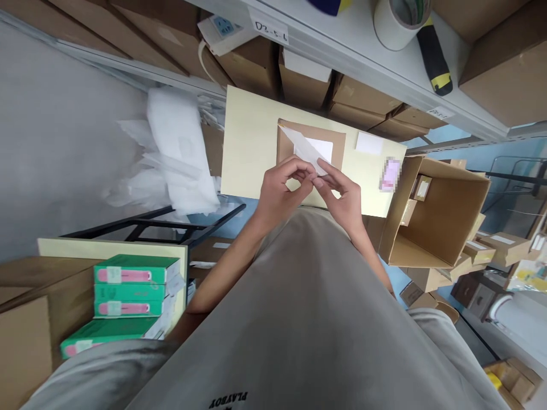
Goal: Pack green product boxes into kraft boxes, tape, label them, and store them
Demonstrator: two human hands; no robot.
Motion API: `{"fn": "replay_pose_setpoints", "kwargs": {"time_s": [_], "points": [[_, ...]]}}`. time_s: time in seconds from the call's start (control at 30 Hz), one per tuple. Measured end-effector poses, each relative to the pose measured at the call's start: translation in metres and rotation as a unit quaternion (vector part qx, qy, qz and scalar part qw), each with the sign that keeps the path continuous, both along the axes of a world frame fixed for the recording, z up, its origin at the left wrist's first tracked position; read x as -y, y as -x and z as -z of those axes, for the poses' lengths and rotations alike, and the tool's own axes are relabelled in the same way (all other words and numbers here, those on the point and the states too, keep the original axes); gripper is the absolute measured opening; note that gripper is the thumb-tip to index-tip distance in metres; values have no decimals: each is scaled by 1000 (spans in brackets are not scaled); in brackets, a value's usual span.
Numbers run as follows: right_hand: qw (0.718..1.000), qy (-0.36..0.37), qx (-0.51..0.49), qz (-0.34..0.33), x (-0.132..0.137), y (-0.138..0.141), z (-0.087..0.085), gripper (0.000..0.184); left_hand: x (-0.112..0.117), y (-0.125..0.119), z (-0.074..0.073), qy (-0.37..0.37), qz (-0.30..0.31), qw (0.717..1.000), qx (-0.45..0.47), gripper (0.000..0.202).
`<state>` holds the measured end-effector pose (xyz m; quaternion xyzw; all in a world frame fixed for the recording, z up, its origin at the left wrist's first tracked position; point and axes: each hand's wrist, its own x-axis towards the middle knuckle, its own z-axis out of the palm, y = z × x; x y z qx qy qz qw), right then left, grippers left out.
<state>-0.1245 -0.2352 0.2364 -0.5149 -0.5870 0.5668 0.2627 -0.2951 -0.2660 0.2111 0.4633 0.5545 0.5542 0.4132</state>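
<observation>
Both my hands meet in front of my chest over a pale yellow board (248, 142). My left hand (282, 191) and my right hand (342, 196) each pinch a thin white sheet (305, 148), a label or its backing paper, that slants up between them. Just behind the sheet a small brown cardboard box (337, 139) with a white label on top lies on the board. Another white label (369, 143) lies flat on the board to the right.
An open cardboard carton (436, 213) with small boxes inside stands at the right. Green and pink boxes (128, 290) are stacked at the lower left. Crumpled white packing bags (171, 154) lie left. A shelf above holds a tape roll (399, 17), a black-yellow tool (433, 57) and cartons.
</observation>
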Motion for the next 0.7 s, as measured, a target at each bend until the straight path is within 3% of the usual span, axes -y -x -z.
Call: {"fn": "replay_pose_setpoints", "kwargs": {"time_s": [0.1,0.23,0.37,0.47,0.57,0.7], "points": [[999,-7,16,28,2,4,-4,61,2,3,-3,5,3,1000,-8,18],[998,-28,30,46,5,7,-9,43,3,9,-8,17,26,999,-20,15],[997,-33,49,46,5,9,-6,34,4,14,2,9,42,999,-18,5],[996,-30,60,62,3,11,-3,30,4,19,27,47,36,998,-11,4],[994,-27,70,84,5,16,-2,26,7,32,63,140,23,990,-14,10],[992,-19,66,105,13,28,0,22,18,71,112,237,-13,970,-60,15]]}}
